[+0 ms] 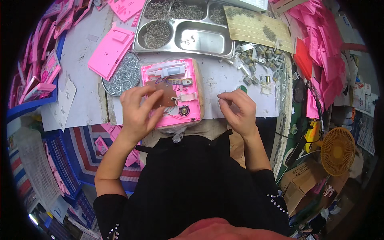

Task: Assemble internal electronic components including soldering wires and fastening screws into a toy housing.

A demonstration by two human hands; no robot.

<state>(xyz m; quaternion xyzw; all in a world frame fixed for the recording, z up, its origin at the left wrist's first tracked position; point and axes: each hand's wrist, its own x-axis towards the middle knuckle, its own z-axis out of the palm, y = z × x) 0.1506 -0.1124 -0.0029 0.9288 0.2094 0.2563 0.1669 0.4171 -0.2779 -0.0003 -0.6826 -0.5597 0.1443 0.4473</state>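
Observation:
A pink plastic casing (pixel 193 107) lies open side up on a padded block (pixel 199 68) in front of me. Inside it are a brown circuit board (pixel 163 90), a grey-white plastic part (pixel 171 71), thin wires and a small round speaker (pixel 184 110). My left hand (pixel 138 106) is over the casing's left side, thumb and fingers spread at the board; whether the fingertips press on it is unclear. To the right of the casing, my right hand (pixel 240 110) hovers near the table's front edge. Its thumb and forefinger are brought together; anything between them is too small to make out.
A metal compartment tray (pixel 184 50) of screws stands at the back, beside a cardboard sheet (pixel 260 28). Small metal parts (pixel 256 60) lie to the right. On the left are a round dish of screws (pixel 124 76), a pink panel (pixel 110 52) and a blue crate (pixel 32 105).

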